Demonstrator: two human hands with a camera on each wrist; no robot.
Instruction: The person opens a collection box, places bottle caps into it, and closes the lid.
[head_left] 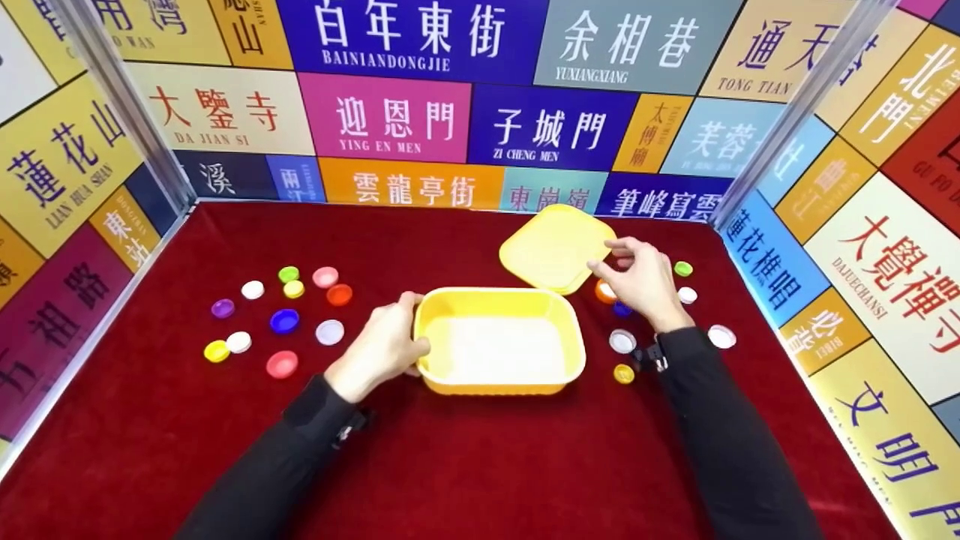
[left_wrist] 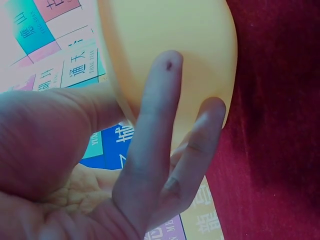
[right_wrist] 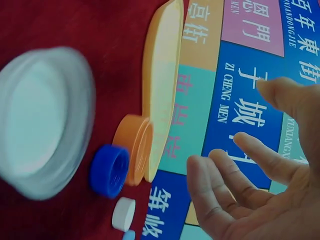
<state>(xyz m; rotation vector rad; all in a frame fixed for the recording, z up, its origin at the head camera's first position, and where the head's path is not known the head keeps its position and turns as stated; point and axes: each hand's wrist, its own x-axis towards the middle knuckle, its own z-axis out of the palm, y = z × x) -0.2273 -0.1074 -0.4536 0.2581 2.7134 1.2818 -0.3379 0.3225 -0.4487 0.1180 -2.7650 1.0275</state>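
A yellow rectangular plastic box [head_left: 491, 388] with a white-looking bottom stands uncovered on the red cloth. My left hand [head_left: 382, 337] grips its left end, thumb over the rim and fingers against the outer wall, as the left wrist view shows on the yellow wall [left_wrist: 205, 35]. Behind the box lies its yellow lid [head_left: 555, 247], flat on the cloth. My right hand [head_left: 641, 281] hovers by the lid's right edge with fingers spread and nothing between them. Below that hand are an orange bottle cap [right_wrist: 131, 145] and a blue cap [right_wrist: 109, 171].
Left of the box, several loose caps lie scattered, among them a blue cap [head_left: 285, 321] and a pink cap [head_left: 282, 364]. More sit on the right, including a whitish cap [head_left: 622, 341] and a yellow cap [head_left: 624, 373]. Printed panels [head_left: 386, 116] wall the table's back and sides.
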